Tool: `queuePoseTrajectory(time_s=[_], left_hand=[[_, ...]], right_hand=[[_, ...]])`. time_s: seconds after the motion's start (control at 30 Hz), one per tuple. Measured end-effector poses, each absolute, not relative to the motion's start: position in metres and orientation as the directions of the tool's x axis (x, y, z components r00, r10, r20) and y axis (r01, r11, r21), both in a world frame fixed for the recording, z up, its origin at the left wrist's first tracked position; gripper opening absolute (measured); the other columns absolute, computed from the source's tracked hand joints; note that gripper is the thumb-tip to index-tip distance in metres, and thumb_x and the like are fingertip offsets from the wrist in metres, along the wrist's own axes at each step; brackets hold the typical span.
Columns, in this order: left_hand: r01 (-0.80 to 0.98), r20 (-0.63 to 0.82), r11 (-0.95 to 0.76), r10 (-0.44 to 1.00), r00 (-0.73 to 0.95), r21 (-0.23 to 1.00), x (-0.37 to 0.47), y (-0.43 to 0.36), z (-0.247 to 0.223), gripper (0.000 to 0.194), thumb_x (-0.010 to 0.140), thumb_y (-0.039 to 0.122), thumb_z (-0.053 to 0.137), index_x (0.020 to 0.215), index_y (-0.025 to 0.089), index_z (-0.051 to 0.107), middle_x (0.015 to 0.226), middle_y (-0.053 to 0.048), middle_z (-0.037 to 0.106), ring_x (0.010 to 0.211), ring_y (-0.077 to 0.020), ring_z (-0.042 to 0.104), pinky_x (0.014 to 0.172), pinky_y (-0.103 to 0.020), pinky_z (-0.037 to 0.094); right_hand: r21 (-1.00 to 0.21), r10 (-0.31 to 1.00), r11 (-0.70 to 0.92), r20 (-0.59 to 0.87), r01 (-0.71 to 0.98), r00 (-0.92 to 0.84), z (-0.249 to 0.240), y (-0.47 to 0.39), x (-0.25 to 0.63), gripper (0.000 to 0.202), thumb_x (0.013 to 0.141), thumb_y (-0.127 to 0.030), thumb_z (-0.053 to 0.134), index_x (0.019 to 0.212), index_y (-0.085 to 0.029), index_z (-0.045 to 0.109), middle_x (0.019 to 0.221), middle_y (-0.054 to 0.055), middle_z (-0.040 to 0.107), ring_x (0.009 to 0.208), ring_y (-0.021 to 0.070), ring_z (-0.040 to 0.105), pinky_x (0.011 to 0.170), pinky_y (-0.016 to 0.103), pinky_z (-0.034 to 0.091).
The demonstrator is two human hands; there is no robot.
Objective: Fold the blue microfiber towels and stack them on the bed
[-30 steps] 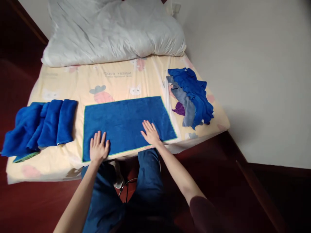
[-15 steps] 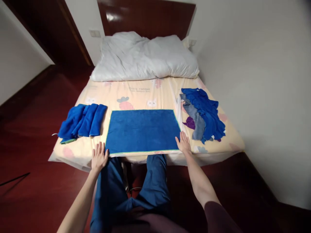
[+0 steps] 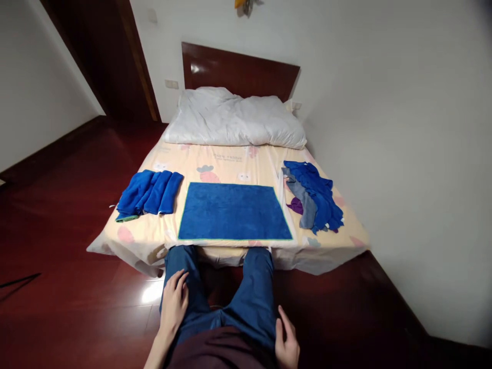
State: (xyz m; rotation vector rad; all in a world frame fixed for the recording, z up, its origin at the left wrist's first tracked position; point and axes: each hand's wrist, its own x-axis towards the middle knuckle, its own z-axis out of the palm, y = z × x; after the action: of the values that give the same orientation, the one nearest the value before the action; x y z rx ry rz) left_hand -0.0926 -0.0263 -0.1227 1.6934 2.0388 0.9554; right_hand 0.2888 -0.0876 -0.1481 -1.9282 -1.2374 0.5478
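Observation:
A blue towel (image 3: 235, 211) with a thin green edge lies spread flat at the front of the bed. My left hand (image 3: 175, 300) is over my left thigh, its fingers loosely extended and nothing in it. Beside my right thigh hangs my right hand (image 3: 286, 338), fingers apart and holding nothing. To the left of the flat towel, several rolled blue towels (image 3: 149, 193) lie side by side. A crumpled heap of blue cloths (image 3: 317, 192) is on the right, with a grey cloth (image 3: 307, 202) and a purple one (image 3: 295, 205) along its left side.
The bed has a pale patterned sheet (image 3: 207, 245) hanging over its front edge. A bunched white quilt (image 3: 234, 120) lies before the dark wooden headboard (image 3: 238, 72). A wall (image 3: 403, 169) runs along the right. Dark red floor (image 3: 77, 277) surrounds the bed's front and left.
Both hands have left the towel's front corners and drawn back to my thighs. The towel stays flat in place. My view has tilted up, showing more wall above the headboard.

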Motion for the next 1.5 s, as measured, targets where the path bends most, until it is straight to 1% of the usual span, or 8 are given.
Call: queuePoseTrajectory(time_s=[0.1, 0.2, 0.37, 0.53, 0.77, 0.97, 1.23, 1.5], left_hand=[[0.664, 0.074, -0.038, 0.997, -0.026, 0.747, -0.064, -0.009, -0.102, 0.040, 0.100, 0.032, 0.035, 0.121, 0.027, 0.068, 0.121, -0.012, 0.067, 0.116, -0.0273, 0.064, 0.105, -0.046, 0.052], [0.589, -0.003, -0.199, 0.946, 0.324, 0.783, -0.026, -0.006, -0.092, 0.039, 0.102, 0.030, 0.033, 0.119, 0.027, 0.068, 0.113, -0.010, 0.070, 0.107, -0.0236, 0.066, 0.099, -0.039, 0.053], [0.519, -0.131, -0.331, 0.734, 0.666, 0.788, 0.013, -0.015, -0.108, 0.036, 0.101, 0.025, 0.036, 0.108, 0.021, 0.070, 0.104, -0.009, 0.073, 0.100, -0.0222, 0.068, 0.095, -0.036, 0.051], [0.470, -0.104, -0.193, 0.838, 0.535, 0.861, 0.008, -0.004, -0.134, 0.031, 0.098, 0.023, 0.040, 0.109, 0.019, 0.069, 0.111, -0.009, 0.073, 0.104, -0.0210, 0.068, 0.096, -0.032, 0.050], [0.506, -0.131, -0.114, 0.897, 0.422, 0.855, -0.002, 0.000, -0.143, 0.031, 0.095, 0.019, 0.040, 0.107, 0.017, 0.069, 0.106, -0.008, 0.073, 0.099, -0.0197, 0.068, 0.093, -0.030, 0.050], [0.602, -0.230, -0.095, 0.868, 0.440, 0.793, 0.000, -0.005, -0.152, 0.032, 0.094, 0.016, 0.041, 0.107, 0.019, 0.069, 0.105, -0.008, 0.071, 0.097, -0.0195, 0.067, 0.091, -0.031, 0.051], [0.686, -0.304, -0.082, 0.854, 0.423, 0.723, 0.006, 0.009, -0.160, 0.031, 0.091, 0.011, 0.042, 0.105, 0.017, 0.069, 0.110, -0.010, 0.065, 0.100, -0.0199, 0.065, 0.094, -0.032, 0.052], [0.653, -0.157, -0.118, 0.925, 0.346, 0.748, 0.004, 0.057, -0.125, 0.029, 0.094, 0.016, 0.043, 0.104, 0.019, 0.071, 0.108, -0.010, 0.068, 0.104, -0.0215, 0.064, 0.098, -0.036, 0.051]], right_hand=[[-0.800, 0.857, -0.257, 0.071, 0.543, 0.511, -0.109, -0.087, 0.283, 0.045, 0.092, -0.063, 0.044, 0.112, -0.040, 0.078, 0.122, 0.009, 0.074, 0.118, 0.0363, 0.068, 0.104, 0.054, 0.055], [-0.869, 0.879, -0.196, 0.050, 0.455, 0.474, -0.084, -0.059, 0.268, 0.038, 0.092, -0.060, 0.050, 0.101, -0.037, 0.078, 0.112, 0.009, 0.076, 0.106, 0.0345, 0.073, 0.097, 0.051, 0.057], [-0.983, 0.895, -0.176, -0.142, 0.043, 0.423, -0.090, -0.023, 0.206, 0.039, 0.081, -0.060, 0.070, 0.096, -0.026, 0.078, 0.092, 0.009, 0.078, 0.077, 0.0280, 0.074, 0.074, 0.044, 0.062], [-0.904, 0.901, -0.253, -0.350, -0.344, 0.257, -0.097, -0.004, 0.160, 0.042, 0.067, -0.048, 0.087, 0.095, -0.017, 0.078, 0.087, 0.008, 0.077, 0.071, 0.0198, 0.070, 0.068, 0.034, 0.059], [-0.617, 0.805, -0.323, -0.578, -0.718, 0.134, -0.110, 0.038, 0.152, 0.037, 0.055, -0.026, 0.095, 0.086, -0.015, 0.079, 0.082, 0.005, 0.076, 0.072, 0.0115, 0.068, 0.068, 0.021, 0.055], [-0.533, 0.727, -0.341, -0.672, -0.774, 0.142, -0.144, 0.056, 0.159, 0.027, 0.058, -0.018, 0.091, 0.082, -0.015, 0.079, 0.077, 0.003, 0.074, 0.067, 0.0112, 0.065, 0.065, 0.022, 0.053], [-0.507, 0.764, -0.352, -0.641, -0.787, 0.071, -0.150, 0.074, 0.147, 0.033, 0.058, -0.022, 0.092, 0.086, -0.013, 0.078, 0.080, 0.003, 0.076, 0.071, 0.0111, 0.067, 0.074, 0.023, 0.054], [-0.409, 0.740, -0.345, -0.672, -0.845, 0.023, -0.156, 0.095, 0.145, 0.033, 0.063, -0.024, 0.091, 0.091, -0.015, 0.076, 0.089, 0.006, 0.077, 0.080, 0.0134, 0.071, 0.078, 0.024, 0.058]])
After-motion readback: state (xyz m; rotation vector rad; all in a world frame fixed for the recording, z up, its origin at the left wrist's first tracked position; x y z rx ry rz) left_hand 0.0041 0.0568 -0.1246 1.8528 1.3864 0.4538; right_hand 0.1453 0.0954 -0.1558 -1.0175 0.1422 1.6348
